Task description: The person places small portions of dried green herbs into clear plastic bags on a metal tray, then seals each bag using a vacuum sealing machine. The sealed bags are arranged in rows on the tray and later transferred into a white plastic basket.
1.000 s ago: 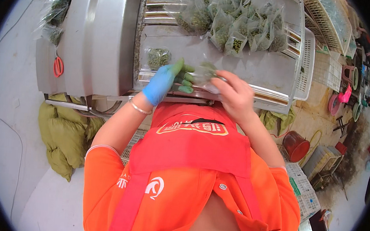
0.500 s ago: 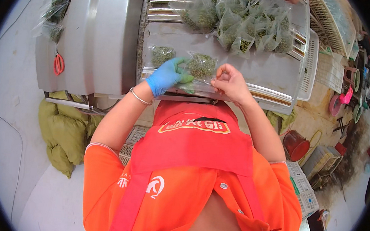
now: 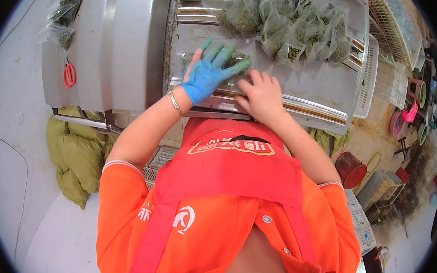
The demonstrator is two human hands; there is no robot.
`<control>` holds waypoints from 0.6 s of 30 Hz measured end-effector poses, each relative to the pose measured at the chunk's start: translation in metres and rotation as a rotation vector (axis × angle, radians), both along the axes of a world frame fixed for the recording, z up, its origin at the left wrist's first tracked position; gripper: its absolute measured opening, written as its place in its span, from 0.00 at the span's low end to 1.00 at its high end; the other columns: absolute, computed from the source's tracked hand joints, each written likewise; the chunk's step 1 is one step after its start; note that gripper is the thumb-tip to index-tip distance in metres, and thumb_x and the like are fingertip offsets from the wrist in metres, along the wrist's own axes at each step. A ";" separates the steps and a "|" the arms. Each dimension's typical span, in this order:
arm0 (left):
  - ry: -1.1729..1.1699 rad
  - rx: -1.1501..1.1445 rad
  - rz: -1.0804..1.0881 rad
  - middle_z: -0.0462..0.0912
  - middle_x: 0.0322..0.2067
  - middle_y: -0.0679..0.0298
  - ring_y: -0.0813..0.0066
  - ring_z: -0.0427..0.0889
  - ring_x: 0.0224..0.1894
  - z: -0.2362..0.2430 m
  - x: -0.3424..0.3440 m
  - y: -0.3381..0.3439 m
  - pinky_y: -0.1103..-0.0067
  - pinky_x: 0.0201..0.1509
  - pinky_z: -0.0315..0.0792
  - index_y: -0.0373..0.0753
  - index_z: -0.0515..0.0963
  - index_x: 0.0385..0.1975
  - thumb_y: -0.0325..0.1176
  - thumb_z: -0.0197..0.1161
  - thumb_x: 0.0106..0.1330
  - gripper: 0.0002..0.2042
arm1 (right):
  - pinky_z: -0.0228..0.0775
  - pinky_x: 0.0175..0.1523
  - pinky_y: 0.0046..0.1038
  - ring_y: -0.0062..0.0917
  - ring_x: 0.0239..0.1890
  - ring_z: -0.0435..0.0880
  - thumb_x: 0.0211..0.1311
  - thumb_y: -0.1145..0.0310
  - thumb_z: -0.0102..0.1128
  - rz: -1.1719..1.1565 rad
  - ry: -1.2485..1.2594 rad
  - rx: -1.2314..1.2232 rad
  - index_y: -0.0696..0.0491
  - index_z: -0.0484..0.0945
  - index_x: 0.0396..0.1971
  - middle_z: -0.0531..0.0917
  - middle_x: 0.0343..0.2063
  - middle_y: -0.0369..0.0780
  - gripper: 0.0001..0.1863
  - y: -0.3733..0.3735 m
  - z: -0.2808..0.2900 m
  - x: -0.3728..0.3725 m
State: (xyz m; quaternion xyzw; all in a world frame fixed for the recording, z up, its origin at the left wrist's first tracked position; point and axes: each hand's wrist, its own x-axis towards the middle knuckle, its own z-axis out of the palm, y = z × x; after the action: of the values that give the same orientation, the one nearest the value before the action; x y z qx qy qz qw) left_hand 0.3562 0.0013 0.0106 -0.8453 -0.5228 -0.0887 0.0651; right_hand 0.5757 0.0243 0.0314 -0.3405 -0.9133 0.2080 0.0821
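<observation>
My left hand point(image 3: 202, 79), in a blue glove with green-stained fingertips, lies flat with fingers spread over two clear bags of small green berries. Between and beyond its fingers the right one of these bags point(image 3: 238, 60) shows; only a sliver of the left bag point(image 3: 185, 58) is visible. Bare, my right hand point(image 3: 263, 95) rests at that right bag's near corner, fingers apart and slightly bent, with nothing seen in them. Both bags lie on a steel machine bed point(image 3: 308, 82), their near ends toward a metal bar point(image 3: 314, 108) along the front edge.
More filled bags point(image 3: 291, 32) are heaped at the bed's far side. To the left stands a curved steel lid point(image 3: 128, 44), with red-handled scissors point(image 3: 69, 75) and stacked bags point(image 3: 67, 12) beyond. A white plastic crate point(image 3: 367, 78) flanks the bed's right end.
My left hand has let go of the bag edge and spread flat over the bags. My right hand has opened from a pinch and shifted slightly left.
</observation>
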 end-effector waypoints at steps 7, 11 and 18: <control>0.031 -0.284 -0.229 0.76 0.58 0.62 0.62 0.78 0.57 0.008 -0.012 0.034 0.52 0.76 0.50 0.66 0.74 0.61 0.33 0.60 0.59 0.28 | 0.69 0.44 0.41 0.38 0.43 0.80 0.47 0.62 0.73 0.023 -0.290 -0.434 0.48 0.78 0.38 0.77 0.39 0.41 0.18 0.002 -0.026 0.002; 0.075 -0.425 -0.230 0.72 0.62 0.61 0.58 0.72 0.63 0.007 -0.015 0.031 0.53 0.74 0.54 0.67 0.67 0.68 0.36 0.70 0.52 0.39 | 0.68 0.44 0.40 0.37 0.42 0.79 0.49 0.65 0.70 -0.040 0.094 -0.168 0.50 0.77 0.33 0.77 0.36 0.40 0.13 -0.008 -0.025 0.008; 0.018 -0.388 -0.211 0.71 0.64 0.61 0.54 0.69 0.65 0.005 -0.011 0.015 0.52 0.73 0.55 0.66 0.66 0.68 0.38 0.72 0.51 0.40 | 0.68 0.44 0.39 0.37 0.40 0.77 0.49 0.65 0.72 -0.080 0.317 -0.084 0.51 0.77 0.35 0.76 0.36 0.40 0.15 -0.015 -0.021 0.019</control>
State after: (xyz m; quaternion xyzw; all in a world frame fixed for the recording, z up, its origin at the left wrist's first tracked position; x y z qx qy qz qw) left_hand 0.3457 0.0164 0.0153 -0.8929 -0.4380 0.0148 -0.1036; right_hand 0.5950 0.0091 0.0101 -0.3428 -0.8651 0.2936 0.2189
